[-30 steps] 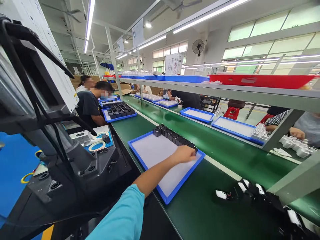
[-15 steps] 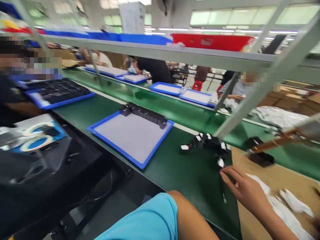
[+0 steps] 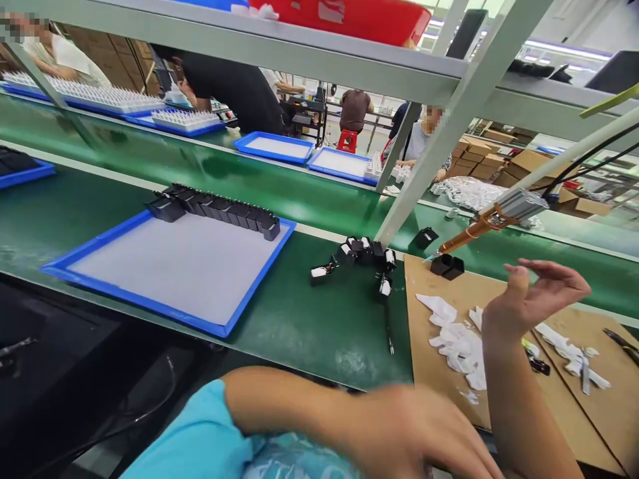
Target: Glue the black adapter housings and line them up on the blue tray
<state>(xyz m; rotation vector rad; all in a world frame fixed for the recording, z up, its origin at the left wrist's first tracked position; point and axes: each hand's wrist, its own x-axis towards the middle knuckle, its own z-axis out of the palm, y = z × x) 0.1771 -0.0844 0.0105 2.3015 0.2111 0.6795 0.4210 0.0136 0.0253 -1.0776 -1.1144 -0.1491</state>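
My right hand [image 3: 542,293] is raised above a cardboard sheet [image 3: 429,359], palm up, fingers loosely spread, with nothing in it. My left hand [image 3: 414,432] lies low and close at the bottom edge, blurred, back up, fingers cut off. A blue tray [image 3: 150,303] with a pale liner sits on the green belt [image 3: 309,326], a row of black parts [image 3: 219,209] along its far edge. A loose heap of black parts [image 3: 364,256] lies between tray and cardboard. White paper scraps [image 3: 459,342] litter the cardboard. Two black parts [image 3: 448,265] stand at its far corner.
An orange-handled tool [image 3: 474,229] hangs over the cardboard's far edge. A slanted grey post [image 3: 429,153] carries a shelf with a red bin [image 3: 349,16]. Pliers [image 3: 619,340] lie at the right. People work across the belt beside more blue trays [image 3: 272,146].
The view has swung right and down. My left hand came off the tray and drew back close to me. My right hand lifted from the belt's edge to above the cardboard.
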